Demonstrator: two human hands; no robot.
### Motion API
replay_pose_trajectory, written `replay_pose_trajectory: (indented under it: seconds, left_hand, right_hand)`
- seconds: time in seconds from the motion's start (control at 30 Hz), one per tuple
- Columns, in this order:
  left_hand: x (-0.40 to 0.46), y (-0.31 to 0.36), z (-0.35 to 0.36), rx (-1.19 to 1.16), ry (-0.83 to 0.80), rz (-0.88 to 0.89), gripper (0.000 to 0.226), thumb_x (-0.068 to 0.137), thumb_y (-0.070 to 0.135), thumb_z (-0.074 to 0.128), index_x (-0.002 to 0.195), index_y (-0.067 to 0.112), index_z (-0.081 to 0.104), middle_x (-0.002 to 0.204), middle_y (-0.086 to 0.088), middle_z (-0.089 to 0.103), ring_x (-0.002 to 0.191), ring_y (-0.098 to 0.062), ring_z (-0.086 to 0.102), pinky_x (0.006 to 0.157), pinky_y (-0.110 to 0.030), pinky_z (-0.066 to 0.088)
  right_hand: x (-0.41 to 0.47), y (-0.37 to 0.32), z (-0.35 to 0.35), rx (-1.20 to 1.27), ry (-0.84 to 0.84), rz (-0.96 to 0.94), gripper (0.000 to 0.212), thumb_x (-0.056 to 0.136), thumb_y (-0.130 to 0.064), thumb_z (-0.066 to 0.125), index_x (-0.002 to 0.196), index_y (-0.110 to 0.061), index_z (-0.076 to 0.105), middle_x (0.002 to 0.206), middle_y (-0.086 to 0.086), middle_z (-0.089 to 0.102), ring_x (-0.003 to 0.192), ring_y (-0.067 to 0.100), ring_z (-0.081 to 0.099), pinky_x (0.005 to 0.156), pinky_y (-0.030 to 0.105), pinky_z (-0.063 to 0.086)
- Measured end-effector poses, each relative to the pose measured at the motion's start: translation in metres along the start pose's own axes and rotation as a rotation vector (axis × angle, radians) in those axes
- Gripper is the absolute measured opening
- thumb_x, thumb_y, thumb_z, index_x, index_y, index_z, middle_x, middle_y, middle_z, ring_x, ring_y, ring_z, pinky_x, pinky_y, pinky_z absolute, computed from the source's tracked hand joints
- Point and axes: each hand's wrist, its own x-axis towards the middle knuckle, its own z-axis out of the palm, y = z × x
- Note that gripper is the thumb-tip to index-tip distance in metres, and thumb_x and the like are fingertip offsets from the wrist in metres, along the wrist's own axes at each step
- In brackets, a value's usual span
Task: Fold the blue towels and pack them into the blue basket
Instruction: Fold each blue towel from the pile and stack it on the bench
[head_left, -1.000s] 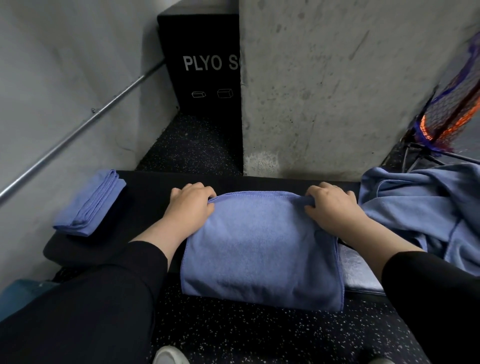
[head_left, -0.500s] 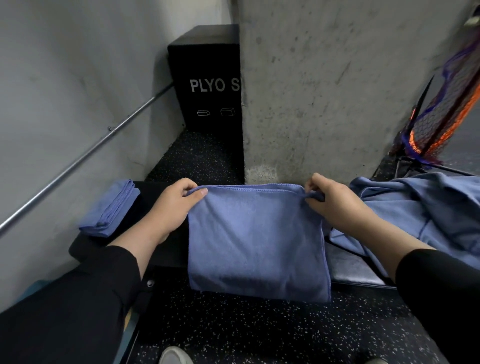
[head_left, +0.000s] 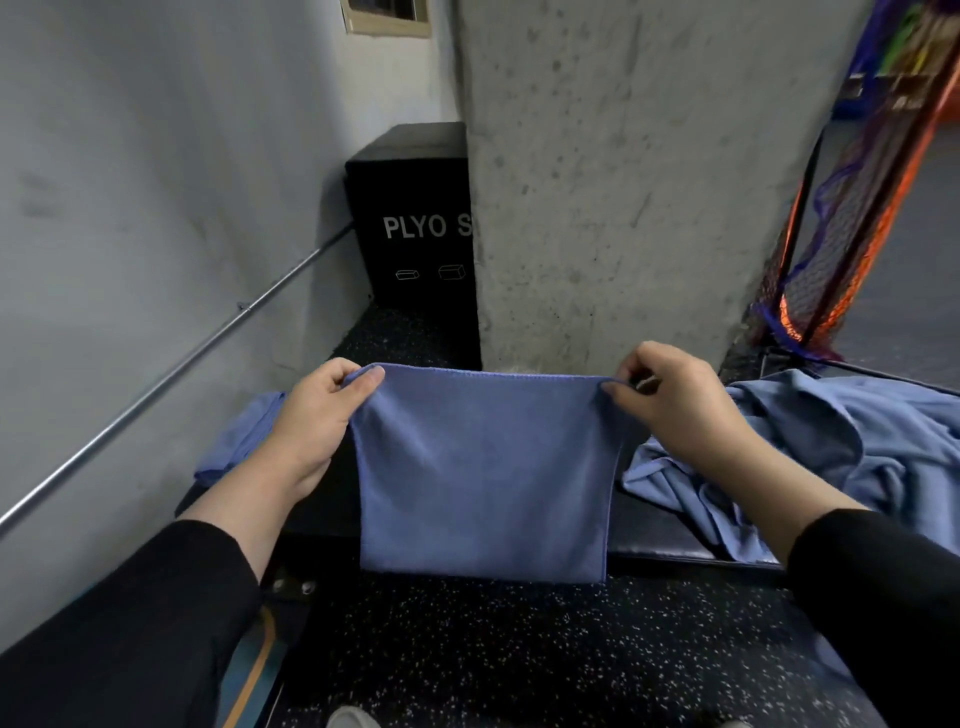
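Holding: we see both hands lift one blue towel (head_left: 483, 478) by its top corners, so it hangs flat in the air in front of the counter (head_left: 675, 535).
Left hand (head_left: 317, 421): fingers curled, thumb over the front, pinching the towel's upper left corner.
Right hand (head_left: 675, 400): fingers bent, thumb and fingertips pinching the upper right corner; the other fingers arch above the hem.
Towel shape: we note a rough rectangle, slightly narrower toward the bottom, with a stitched top hem pulled taut between the hands and a lower edge hanging just past the counter's front lip.
Towel texture: soft, matte, faintly napped cloth with shallow vertical creases.
Folded towel (head_left: 244, 441): lies on the counter's left end, partly hidden behind the left wrist.
Loose towels (head_left: 831, 447): a crumpled heap of the same blue cloth on the counter's right end, just beside the right hand.
Counter surface: dark, smooth, padded-looking top with a straight front edge.
Floor (head_left: 519, 649): black rubber speckled white, open below the hanging towel.
Edges around: concrete pillar (head_left: 623, 182) straight ahead, black box (head_left: 415, 218) lettered "PLYO S" behind it, grey wall with a metal rail (head_left: 171, 379) on the left.
Blue basket: we cannot make it out for sure.
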Motion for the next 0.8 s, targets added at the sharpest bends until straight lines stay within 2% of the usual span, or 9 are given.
replay_pose_trajectory:
  seconds: [0.1,0.17,0.27,0.33,0.4,0.5,0.67,0.8]
  left_hand:
    - [-0.008,0.009,-0.001,-0.019,-0.008,0.015,0.036,0.072,0.054,0.076,0.069,0.026,0.054,0.085,-0.008,0.048,0.082,-0.023,0.04,0.076,-0.041,0.03]
    - [-0.013,0.012,-0.001,-0.019,-0.011,0.016,0.036,0.072,0.054,0.077,0.069,0.026,0.054,0.085,-0.008,0.048,0.082,-0.023,0.04,0.076,-0.041,0.031]
    - [-0.02,0.01,-0.001,0.027,-0.02,-0.01,0.032,0.074,0.051,0.078,0.07,0.027,0.057,0.082,-0.008,0.051,0.083,-0.021,0.044,0.076,-0.04,0.034]
    - [-0.024,0.002,-0.001,0.095,-0.043,-0.044,0.026,0.078,0.043,0.077,0.071,0.027,0.058,0.078,-0.006,0.055,0.081,-0.019,0.047,0.07,-0.037,0.036]
    - [-0.026,-0.011,-0.004,0.207,-0.076,-0.089,0.024,0.076,0.044,0.075,0.072,0.026,0.059,0.074,-0.003,0.056,0.077,-0.018,0.048,0.07,-0.036,0.038]
    - [-0.024,-0.029,-0.012,0.381,-0.107,-0.147,0.026,0.076,0.047,0.072,0.075,0.025,0.058,0.071,-0.003,0.055,0.073,-0.018,0.049,0.069,-0.039,0.041]
    - [-0.015,-0.052,-0.026,0.558,-0.163,-0.21,0.02,0.089,0.027,0.073,0.076,0.026,0.057,0.068,-0.003,0.06,0.068,-0.018,0.052,0.068,-0.04,0.045]
    - [-0.012,-0.062,-0.037,0.66,-0.151,-0.241,0.018,0.091,0.02,0.07,0.078,0.02,0.057,0.073,-0.004,0.065,0.071,-0.016,0.056,0.069,-0.035,0.046]
  right_hand:
    - [-0.001,-0.008,-0.013,0.081,0.028,0.014,0.016,0.086,-0.018,0.073,0.081,-0.013,0.059,0.068,-0.002,0.06,0.062,0.014,0.05,0.062,0.027,0.042]
    - [-0.004,-0.008,-0.016,0.081,-0.043,0.016,0.014,0.086,-0.018,0.073,0.083,-0.014,0.06,0.069,-0.003,0.06,0.062,0.012,0.049,0.06,0.02,0.039]
    - [-0.013,0.002,-0.007,-0.042,-0.205,0.044,0.012,0.087,-0.021,0.072,0.082,-0.021,0.061,0.07,-0.007,0.062,0.069,0.017,0.057,0.064,0.028,0.042]
    - [-0.022,0.01,0.002,-0.114,-0.303,0.068,0.016,0.088,-0.025,0.071,0.078,-0.03,0.06,0.068,-0.011,0.062,0.07,0.015,0.059,0.063,0.028,0.041]
    - [-0.029,0.013,0.012,-0.113,-0.384,0.073,0.018,0.089,-0.028,0.069,0.077,-0.035,0.058,0.07,-0.011,0.065,0.069,0.013,0.061,0.065,0.029,0.048]
    - [-0.036,0.008,0.028,-0.111,-0.501,0.029,0.014,0.089,-0.03,0.068,0.08,-0.033,0.058,0.074,-0.011,0.065,0.072,0.011,0.061,0.069,0.028,0.05]
    - [-0.035,-0.005,0.065,-0.123,-0.626,-0.036,0.001,0.091,-0.025,0.062,0.089,-0.025,0.063,0.078,-0.006,0.066,0.074,0.013,0.06,0.071,0.033,0.049]
    - [-0.029,-0.011,0.099,-0.188,-0.75,-0.088,0.015,0.092,-0.022,0.056,0.097,-0.026,0.069,0.09,-0.005,0.069,0.083,0.014,0.062,0.075,0.035,0.05]
